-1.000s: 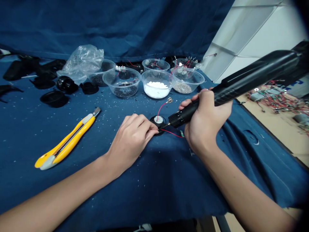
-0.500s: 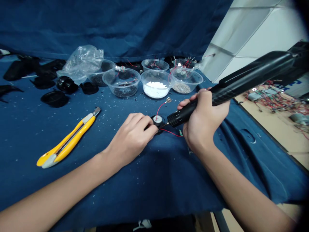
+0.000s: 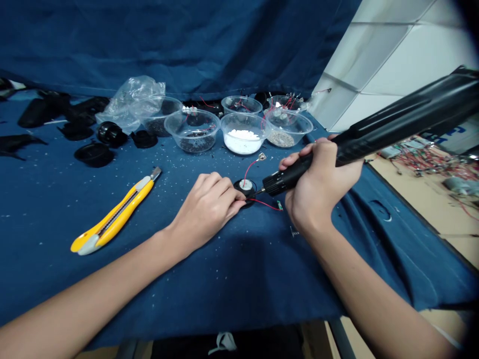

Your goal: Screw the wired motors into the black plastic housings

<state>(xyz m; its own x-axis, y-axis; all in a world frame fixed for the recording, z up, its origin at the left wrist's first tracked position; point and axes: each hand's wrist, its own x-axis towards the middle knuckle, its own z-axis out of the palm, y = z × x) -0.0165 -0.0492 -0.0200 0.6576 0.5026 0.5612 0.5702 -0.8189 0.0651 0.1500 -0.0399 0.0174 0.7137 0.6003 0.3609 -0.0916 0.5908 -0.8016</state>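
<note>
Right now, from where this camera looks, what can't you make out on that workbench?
All in the head view:
Left edge of the round black part: covered by the left hand.
Whether the screwdriver bit meets a screw: too small and dark.
Rear end of the electric screwdriver in the right hand: cut off by the right edge.
Bottom of the back middle bowl: behind the bowl of white pieces.
Red wires, far right: too blurred to count.

Passage is barred by the slanted screwdriver [image 3: 359, 139] in the right hand [image 3: 318, 182] and, farther back, by a row of bowls [image 3: 192, 123]; room is left between the yellow cutter [image 3: 116, 214] and left hand [image 3: 209, 207], and on the counter [image 3: 243, 279] between the forearms [image 3: 127, 281].
</note>
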